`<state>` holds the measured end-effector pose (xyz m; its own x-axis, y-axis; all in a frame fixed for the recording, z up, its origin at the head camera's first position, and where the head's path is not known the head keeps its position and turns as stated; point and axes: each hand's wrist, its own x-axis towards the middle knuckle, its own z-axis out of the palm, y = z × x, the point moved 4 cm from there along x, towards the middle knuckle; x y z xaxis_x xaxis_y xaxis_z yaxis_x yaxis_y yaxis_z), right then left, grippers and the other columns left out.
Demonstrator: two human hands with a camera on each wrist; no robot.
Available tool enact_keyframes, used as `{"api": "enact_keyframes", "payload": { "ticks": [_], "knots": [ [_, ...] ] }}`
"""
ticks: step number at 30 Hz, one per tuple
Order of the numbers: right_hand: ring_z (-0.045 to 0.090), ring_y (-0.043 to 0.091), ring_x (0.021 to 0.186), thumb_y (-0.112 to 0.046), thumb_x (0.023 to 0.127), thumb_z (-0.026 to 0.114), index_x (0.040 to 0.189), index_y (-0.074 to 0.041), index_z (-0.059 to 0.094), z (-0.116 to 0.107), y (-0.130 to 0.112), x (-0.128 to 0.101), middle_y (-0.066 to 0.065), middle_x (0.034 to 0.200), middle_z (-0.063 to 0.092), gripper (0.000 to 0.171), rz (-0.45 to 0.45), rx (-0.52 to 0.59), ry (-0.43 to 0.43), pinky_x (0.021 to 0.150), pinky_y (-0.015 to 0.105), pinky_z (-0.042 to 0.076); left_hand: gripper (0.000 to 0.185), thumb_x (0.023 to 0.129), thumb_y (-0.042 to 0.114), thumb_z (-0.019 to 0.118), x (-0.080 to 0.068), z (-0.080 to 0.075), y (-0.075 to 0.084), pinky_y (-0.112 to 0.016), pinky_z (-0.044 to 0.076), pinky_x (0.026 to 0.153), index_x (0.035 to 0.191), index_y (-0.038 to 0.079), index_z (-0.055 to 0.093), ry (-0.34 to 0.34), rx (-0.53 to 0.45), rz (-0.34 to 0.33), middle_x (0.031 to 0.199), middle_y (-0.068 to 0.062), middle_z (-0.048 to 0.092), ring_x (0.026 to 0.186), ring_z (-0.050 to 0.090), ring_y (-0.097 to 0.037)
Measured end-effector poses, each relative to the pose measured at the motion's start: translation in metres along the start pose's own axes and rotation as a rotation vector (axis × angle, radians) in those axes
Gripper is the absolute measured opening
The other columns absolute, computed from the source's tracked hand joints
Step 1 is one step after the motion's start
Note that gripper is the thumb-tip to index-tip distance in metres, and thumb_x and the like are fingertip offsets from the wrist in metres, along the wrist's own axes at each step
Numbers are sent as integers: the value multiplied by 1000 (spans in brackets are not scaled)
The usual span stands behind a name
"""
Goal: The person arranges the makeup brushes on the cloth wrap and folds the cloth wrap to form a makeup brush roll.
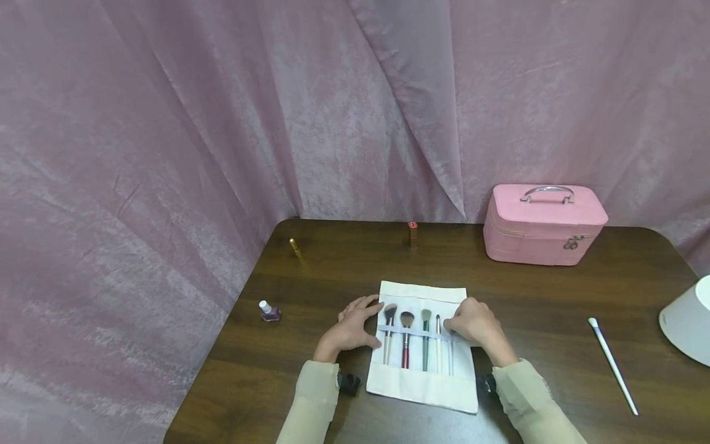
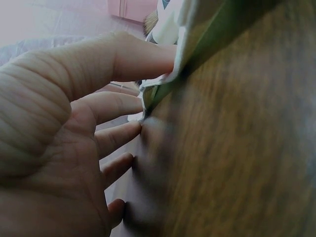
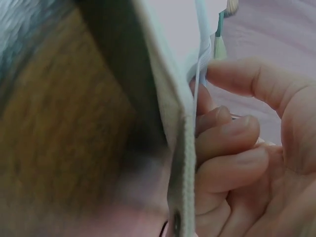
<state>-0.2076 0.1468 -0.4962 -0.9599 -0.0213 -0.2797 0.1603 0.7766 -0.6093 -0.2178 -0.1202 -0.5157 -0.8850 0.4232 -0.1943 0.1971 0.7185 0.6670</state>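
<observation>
A white brush roll [image 1: 423, 393] lies unrolled, several makeup brushes in a row under its pale elastic band [image 1: 415, 332]. My left hand [image 1: 350, 328] rests at its left edge, fingers spread. In the left wrist view the thumb [image 2: 143, 61] touches the cloth edge. At the right side of the roll my right hand [image 1: 478, 322] curls its fingers at the band, over the upper end of a thin pale makeup brush [image 1: 451, 361]. That brush's head is hidden. Thumb [image 3: 237, 76] and forefinger meet at the band in the right wrist view.
A white brush [image 1: 612, 366] lies on the table to the right, near a white rounded object [image 1: 685, 320]. Behind stand a pink case [image 1: 546, 225] and a brown tube [image 1: 413, 235]. A gold tube [image 1: 296, 248] and a purple nail polish bottle [image 1: 270, 312] are at the left.
</observation>
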Motion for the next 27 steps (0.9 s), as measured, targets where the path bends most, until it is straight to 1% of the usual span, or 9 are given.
{"api": "enact_keyframes", "payload": {
  "ticks": [3,5,9,12,14,16,20,23,27],
  "knots": [
    [44,15,55,-17,84,73,59,-8,63,-1,-2,-2,-2,54,42,28,-15,-12,-9,52,29,34,83,77,8,86,0,0,0,-65,12,113,152,9,48,0,1,0,164,-6,28,150,17,-35],
    [42,14,53,-17,85,72,57,-8,61,-3,-2,-4,-4,53,40,31,-20,-12,-11,51,28,32,83,77,8,86,0,0,0,-65,13,113,151,9,48,0,3,2,164,-7,29,150,17,-35],
    [40,12,53,-22,90,69,59,-8,62,-8,-3,-7,-4,53,39,35,-35,8,-5,51,28,31,82,78,8,86,0,0,1,-66,12,113,151,7,48,-1,-3,4,163,-9,29,151,16,-36],
    [47,17,60,-25,94,66,72,-4,70,-17,-4,-10,-1,62,50,30,-72,29,8,54,32,36,82,78,8,86,0,0,1,-66,12,113,151,7,48,3,-3,2,163,-9,29,151,16,-36],
    [52,20,68,-25,95,65,83,-1,74,-23,-5,-12,3,71,60,27,-111,43,23,59,35,41,82,77,8,86,1,0,0,-66,13,113,151,7,49,8,4,0,163,-9,29,150,17,-36],
    [56,22,75,-23,95,65,92,0,75,-29,-5,-13,6,81,66,26,-159,59,54,65,37,45,82,77,8,86,1,0,-2,-65,13,113,151,8,49,11,9,-1,163,-9,29,150,17,-36],
    [60,21,82,-19,96,65,98,1,75,-40,-3,-17,9,91,71,22,-249,108,122,70,37,48,83,77,8,86,1,0,-2,-65,14,113,151,8,49,8,22,7,163,-8,29,150,17,-36],
    [61,20,81,-16,96,65,100,1,74,-48,1,-20,9,90,72,19,-291,144,181,68,36,49,83,78,8,86,0,1,-3,-66,14,113,151,8,48,3,27,19,163,-9,29,150,17,-36],
    [63,19,79,-15,95,68,102,0,73,-60,11,-23,8,89,72,17,-320,168,287,66,34,48,82,78,7,85,-1,0,-2,-67,14,112,151,7,48,7,14,30,163,-10,29,150,17,-37]
  ]
}}
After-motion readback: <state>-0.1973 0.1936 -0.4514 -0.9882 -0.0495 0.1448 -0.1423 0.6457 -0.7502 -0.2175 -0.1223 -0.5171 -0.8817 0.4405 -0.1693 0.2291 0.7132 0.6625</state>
